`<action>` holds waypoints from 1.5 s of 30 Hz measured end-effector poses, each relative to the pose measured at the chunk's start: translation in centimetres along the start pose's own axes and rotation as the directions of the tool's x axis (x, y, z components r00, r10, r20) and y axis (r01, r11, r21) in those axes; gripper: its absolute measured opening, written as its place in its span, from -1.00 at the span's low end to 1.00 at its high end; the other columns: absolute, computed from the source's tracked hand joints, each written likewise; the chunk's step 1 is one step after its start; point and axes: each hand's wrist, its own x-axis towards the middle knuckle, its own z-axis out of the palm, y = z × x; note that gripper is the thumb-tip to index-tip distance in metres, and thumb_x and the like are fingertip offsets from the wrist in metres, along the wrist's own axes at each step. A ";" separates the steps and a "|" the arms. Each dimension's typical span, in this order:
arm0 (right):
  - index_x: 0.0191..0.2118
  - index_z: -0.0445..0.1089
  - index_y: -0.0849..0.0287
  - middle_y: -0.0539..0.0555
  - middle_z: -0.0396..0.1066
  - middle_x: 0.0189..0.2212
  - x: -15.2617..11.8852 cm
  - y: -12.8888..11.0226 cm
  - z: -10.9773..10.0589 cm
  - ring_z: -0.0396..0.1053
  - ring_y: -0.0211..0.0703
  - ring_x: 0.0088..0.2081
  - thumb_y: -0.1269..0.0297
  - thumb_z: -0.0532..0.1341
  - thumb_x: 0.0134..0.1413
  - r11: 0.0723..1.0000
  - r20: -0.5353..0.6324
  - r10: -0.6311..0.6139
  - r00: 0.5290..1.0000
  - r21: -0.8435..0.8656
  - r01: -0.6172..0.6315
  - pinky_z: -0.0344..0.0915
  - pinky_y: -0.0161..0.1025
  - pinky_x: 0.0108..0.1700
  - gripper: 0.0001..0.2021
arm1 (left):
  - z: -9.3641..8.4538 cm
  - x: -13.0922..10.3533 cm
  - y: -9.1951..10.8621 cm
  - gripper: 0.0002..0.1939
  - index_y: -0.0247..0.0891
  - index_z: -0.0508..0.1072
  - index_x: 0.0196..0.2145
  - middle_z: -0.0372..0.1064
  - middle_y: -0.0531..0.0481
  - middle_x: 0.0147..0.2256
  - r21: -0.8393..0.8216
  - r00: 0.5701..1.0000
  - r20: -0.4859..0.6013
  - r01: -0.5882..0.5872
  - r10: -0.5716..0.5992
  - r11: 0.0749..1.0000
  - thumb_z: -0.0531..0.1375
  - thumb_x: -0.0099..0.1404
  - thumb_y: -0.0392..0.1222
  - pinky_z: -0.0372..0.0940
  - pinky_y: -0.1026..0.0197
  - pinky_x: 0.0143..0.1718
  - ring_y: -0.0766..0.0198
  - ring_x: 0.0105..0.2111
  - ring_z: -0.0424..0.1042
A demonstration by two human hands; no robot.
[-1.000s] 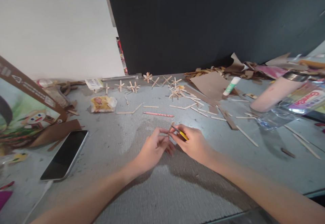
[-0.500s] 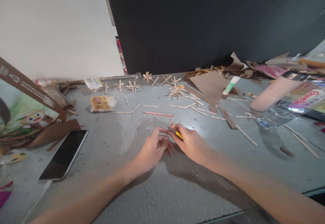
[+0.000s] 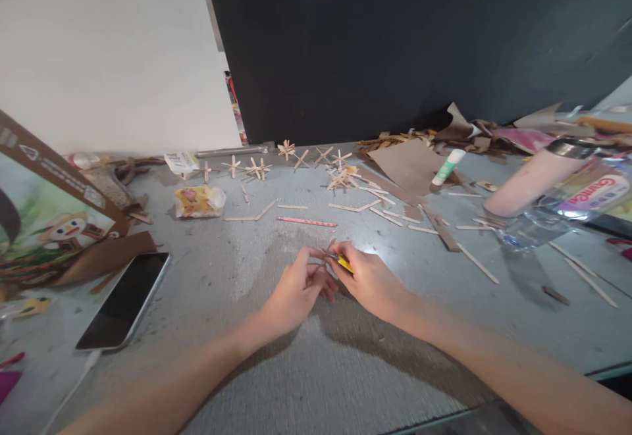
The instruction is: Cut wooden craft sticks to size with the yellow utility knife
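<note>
Above the middle of the table my right hand (image 3: 372,279) is closed around a yellow craft knife (image 3: 344,263). The blade points left, toward the fingertips of my left hand (image 3: 296,289). My left hand pinches a small thin brown piece (image 3: 332,241), most of it hidden by fingers, and the blade lies at or against it. Just beyond both hands is a pink pencil (image 3: 306,222). Behind it lie a straight wooden stick (image 3: 292,207) and a bent stick (image 3: 251,216). Several star shapes made of sticks (image 3: 257,168) stand farther back.
At left are a phone (image 3: 123,302) with a cable and a printed cardboard box (image 3: 54,218). A yellow packet (image 3: 199,202) lies behind. To the right are a glue stick (image 3: 448,167), brown cardboard (image 3: 402,168), loose sticks, a pink tumbler (image 3: 530,181) and a clear bottle (image 3: 567,208).
My right hand and the craft knife have shifted very slightly left, the blade moving across my left fingertips. My left hand stays almost still.
</note>
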 end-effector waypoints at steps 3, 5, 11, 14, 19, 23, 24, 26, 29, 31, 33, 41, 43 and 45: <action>-0.06 0.38 0.10 0.10 0.61 -0.31 -0.1 0.0 0.1 0.61 -0.04 -0.34 0.27 0.12 0.38 1.000 -0.009 -0.003 1.000 -0.001 0.003 0.36 -0.24 -0.35 -0.87 | 0.0 0.0 0.0 -0.86 -0.18 0.25 -0.09 0.50 0.06 -0.48 0.018 1.000 0.000 -0.005 0.005 1.000 0.12 0.42 -0.16 0.42 0.15 -0.33 0.20 -0.45 0.55; -0.05 0.38 0.11 0.10 0.61 -0.32 -0.1 0.0 0.2 0.61 -0.02 -0.35 0.27 0.12 0.38 1.000 -0.016 -0.012 1.000 0.000 0.012 0.35 -0.23 -0.36 -0.86 | 0.0 0.0 0.0 -0.86 -0.18 0.25 -0.10 0.51 0.05 -0.49 0.027 1.000 0.001 -0.016 0.016 1.000 0.11 0.42 -0.16 0.42 0.16 -0.33 0.20 -0.45 0.55; -0.08 0.38 0.12 0.09 0.59 -0.38 -0.2 0.0 0.3 0.59 -0.02 -0.40 0.27 0.12 0.38 1.000 -0.019 -0.014 1.000 -0.002 0.014 0.32 -0.24 -0.40 -0.88 | 0.0 0.1 -0.2 -0.87 -0.18 0.25 -0.10 0.52 0.04 -0.49 0.032 1.000 -0.003 -0.015 0.015 0.999 0.11 0.43 -0.15 0.43 0.16 -0.34 0.20 -0.45 0.56; -0.07 0.37 0.11 0.07 0.59 -0.38 -0.2 0.0 0.4 0.59 -0.04 -0.40 0.29 0.12 0.36 1.000 -0.011 -0.008 1.000 -0.018 0.008 0.30 -0.25 -0.41 -0.88 | 0.1 0.0 -0.2 -0.87 -0.18 0.25 -0.11 0.53 0.03 -0.49 0.041 1.000 -0.007 -0.020 0.021 0.999 0.12 0.42 -0.15 0.42 0.17 -0.34 0.20 -0.45 0.56; -0.05 0.37 0.13 0.07 0.60 -0.38 -0.4 -0.3 0.5 0.58 -0.05 -0.41 0.37 0.15 0.32 0.998 0.009 -0.017 1.000 -0.062 0.017 0.27 -0.26 -0.42 -0.86 | -0.2 0.1 -0.6 -0.85 -0.19 0.24 -0.07 0.51 0.06 -0.49 0.053 1.000 -0.017 -0.019 0.020 0.998 0.09 0.42 -0.19 0.41 0.16 -0.33 0.19 -0.44 0.57; -0.05 0.38 0.11 0.06 0.60 -0.38 -0.7 -0.8 0.4 0.58 -0.06 -0.40 0.36 0.17 0.33 0.996 0.051 -0.065 0.997 -0.052 0.068 0.28 -0.26 -0.39 -0.87 | -0.7 0.1 -0.7 -0.77 -0.18 0.27 -0.04 0.41 0.16 -0.54 0.109 0.994 -0.102 -0.016 0.028 0.994 0.14 0.35 -0.23 0.28 0.26 -0.46 0.23 -0.52 0.50; -0.05 0.39 0.11 0.06 0.61 -0.37 -0.7 -0.9 0.4 0.58 -0.05 -0.39 0.35 0.16 0.34 0.996 0.048 -0.073 0.996 -0.043 0.076 0.29 -0.26 -0.38 -0.87 | -0.7 0.1 -0.7 -0.77 -0.18 0.28 -0.04 0.41 0.16 -0.55 0.108 0.994 -0.108 -0.017 0.029 0.994 0.15 0.35 -0.23 0.26 0.26 -0.47 0.23 -0.52 0.51; -0.04 0.39 0.10 0.07 0.61 -0.35 -0.8 -0.9 0.4 0.59 -0.05 -0.37 0.33 0.16 0.35 0.997 0.038 -0.078 0.996 -0.024 0.079 0.31 -0.25 -0.36 -0.87 | -0.7 0.1 -0.5 -0.80 -0.17 0.27 -0.05 0.44 0.14 -0.52 0.062 0.995 -0.096 -0.020 0.026 0.998 0.15 0.38 -0.20 0.32 0.24 -0.43 0.20 -0.47 0.56; -0.04 0.40 0.10 0.08 0.61 -0.35 -0.7 -0.7 0.4 0.59 -0.05 -0.36 0.31 0.15 0.37 0.997 0.024 -0.074 0.997 -0.007 0.074 0.32 -0.25 -0.35 -0.87 | -0.6 0.2 -0.4 -0.79 -0.16 0.24 -0.07 0.51 0.09 -0.46 -0.021 0.996 -0.093 -0.007 0.005 1.000 0.17 0.41 -0.12 0.42 0.17 -0.35 0.15 -0.40 0.62; -0.05 0.40 0.11 0.08 0.61 -0.35 -0.6 -0.5 0.3 0.59 -0.06 -0.36 0.29 0.14 0.39 0.997 0.025 -0.083 0.996 0.004 0.082 0.33 -0.25 -0.34 -0.87 | -0.5 0.4 -0.5 -0.77 -0.16 0.23 -0.08 0.55 0.05 -0.43 -0.055 0.993 -0.115 0.014 -0.021 0.998 0.18 0.42 -0.06 0.45 0.14 -0.32 0.15 -0.41 0.62; -0.04 0.41 0.12 0.09 0.61 -0.34 -0.5 -0.3 0.1 0.58 -0.06 -0.36 0.30 0.12 0.39 0.994 0.037 -0.105 0.994 0.012 0.104 0.33 -0.25 -0.33 -0.85 | -0.6 0.6 -0.7 -0.73 -0.16 0.21 -0.09 0.57 0.04 -0.43 -0.096 0.991 -0.129 0.027 -0.039 0.995 0.19 0.43 0.00 0.47 0.11 -0.31 0.16 -0.43 0.61; -0.18 0.40 0.08 0.01 0.47 -0.51 0.4 -0.3 -0.7 0.44 -0.13 -0.50 0.12 0.08 0.41 0.993 -0.039 0.045 0.998 0.111 -0.040 0.25 -0.26 -0.40 -0.78 | -0.7 0.9 -0.5 -0.56 -0.19 0.24 -0.16 0.53 0.05 -0.45 -0.173 0.994 -0.104 0.018 -0.037 0.985 0.23 0.39 0.24 0.46 0.15 -0.37 0.24 -0.51 0.55; -0.13 0.38 0.08 -0.05 0.38 -0.56 0.7 -0.4 -0.9 0.36 -0.14 -0.55 0.02 0.11 0.38 0.969 -0.080 0.146 0.986 0.211 -0.126 0.21 -0.26 -0.46 -0.75 | -0.7 0.8 -0.3 -0.54 -0.20 0.27 -0.19 0.53 0.04 -0.46 -0.178 0.996 -0.076 0.036 -0.050 0.983 0.24 0.37 0.25 0.46 0.14 -0.37 0.24 -0.52 0.55; -0.04 0.36 0.11 -0.11 0.30 -0.59 1.1 -0.5 -1.3 0.28 -0.15 -0.58 -0.05 0.17 0.32 0.932 -0.109 0.233 0.966 0.309 -0.190 0.18 -0.26 -0.49 -0.67 | -0.6 0.7 -0.1 -0.54 -0.21 0.29 -0.22 0.51 0.04 -0.47 -0.182 0.997 -0.047 0.055 -0.065 0.982 0.25 0.36 0.26 0.46 0.14 -0.38 0.25 -0.53 0.54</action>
